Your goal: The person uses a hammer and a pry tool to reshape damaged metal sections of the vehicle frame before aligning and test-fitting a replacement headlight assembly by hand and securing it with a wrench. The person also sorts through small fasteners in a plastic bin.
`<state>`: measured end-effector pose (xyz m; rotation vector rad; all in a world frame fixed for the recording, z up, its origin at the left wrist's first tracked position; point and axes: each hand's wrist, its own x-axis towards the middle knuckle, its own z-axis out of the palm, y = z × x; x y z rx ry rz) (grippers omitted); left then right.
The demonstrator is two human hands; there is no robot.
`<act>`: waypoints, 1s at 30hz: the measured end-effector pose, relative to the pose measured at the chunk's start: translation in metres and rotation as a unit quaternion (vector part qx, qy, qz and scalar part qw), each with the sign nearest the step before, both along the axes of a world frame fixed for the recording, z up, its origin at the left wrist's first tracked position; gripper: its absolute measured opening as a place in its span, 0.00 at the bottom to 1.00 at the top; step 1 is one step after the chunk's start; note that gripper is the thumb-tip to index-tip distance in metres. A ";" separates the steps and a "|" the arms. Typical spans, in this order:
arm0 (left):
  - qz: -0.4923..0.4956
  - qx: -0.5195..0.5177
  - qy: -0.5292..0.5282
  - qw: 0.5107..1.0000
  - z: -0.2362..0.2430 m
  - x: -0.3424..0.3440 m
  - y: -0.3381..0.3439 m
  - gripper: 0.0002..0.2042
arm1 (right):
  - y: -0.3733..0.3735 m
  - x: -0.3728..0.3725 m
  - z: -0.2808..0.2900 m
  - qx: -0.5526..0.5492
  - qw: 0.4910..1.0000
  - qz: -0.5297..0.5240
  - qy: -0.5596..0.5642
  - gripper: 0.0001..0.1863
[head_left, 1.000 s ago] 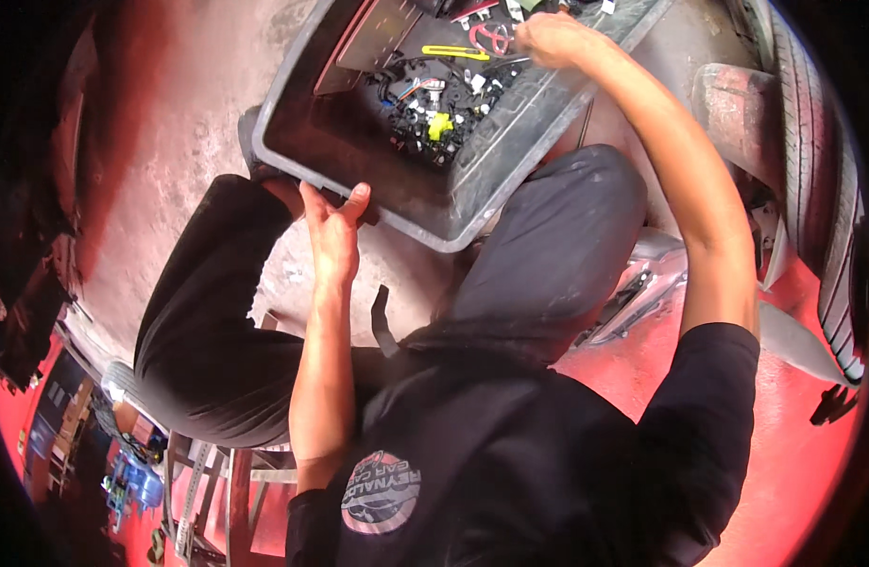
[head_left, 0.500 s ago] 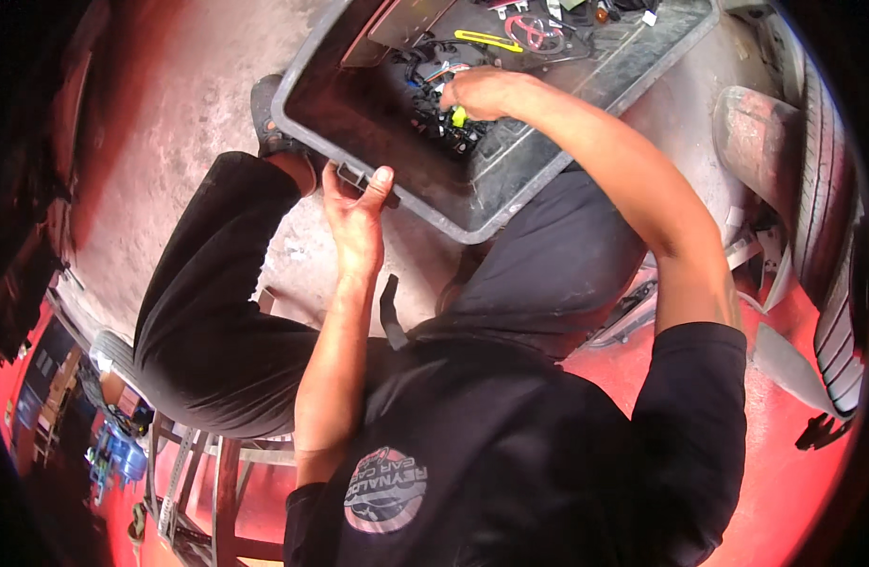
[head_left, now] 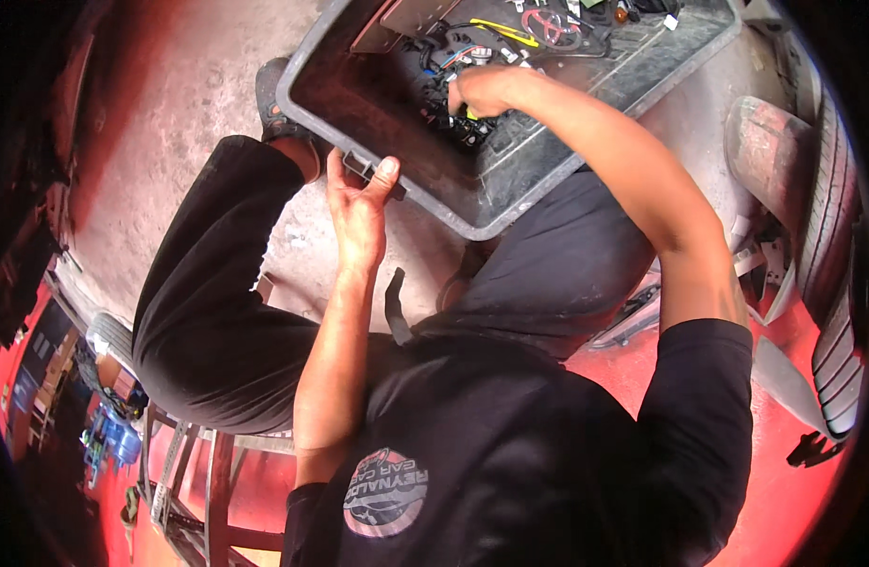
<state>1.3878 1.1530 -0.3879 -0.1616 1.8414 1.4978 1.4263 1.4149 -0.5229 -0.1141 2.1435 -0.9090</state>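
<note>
A large black plastic bin (head_left: 433, 210) sits tilted in front of me. My left hand (head_left: 361, 213) grips its near-left rim at the handle, thumb on top and fingers underneath. Inside the bin, my right hand (head_left: 486, 92) reaches palm down into a pile of small black parts (head_left: 468, 132). Its fingers are curled, and whatever they hold is hidden. A yellow-green piece (head_left: 471, 112) shows just under that hand. Beyond it lie coloured wires (head_left: 453, 60) with pale connectors. Farther back are a slim yellow tool (head_left: 505, 32) and a reddish oval emblem (head_left: 551, 29).
A brown flat panel (head_left: 385, 30) leans inside the bin's far-left side. My legs spread around the bin's near side. At the right stand a tyre (head_left: 825, 198) and a curved panel (head_left: 763, 142). A metal frame (head_left: 217, 491) is at the lower left.
My right hand has shifted slightly among the small parts, now covering more of the yellow-green piece. More wires and connectors show beyond it. The left hand keeps its hold on the rim.
</note>
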 end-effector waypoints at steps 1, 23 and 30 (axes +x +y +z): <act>-0.003 0.009 -0.001 1.000 0.000 -0.001 0.000 0.20 | -0.012 -0.004 0.000 0.035 0.998 0.030 -0.032 0.22; -0.012 -0.037 -0.027 0.999 0.017 -0.003 0.008 0.41 | 0.006 -0.005 -0.041 -0.002 0.989 0.010 0.147 0.13; -0.007 -0.014 -0.021 1.000 0.010 -0.002 0.004 0.42 | -0.011 -0.008 -0.032 0.072 0.990 0.089 -0.076 0.18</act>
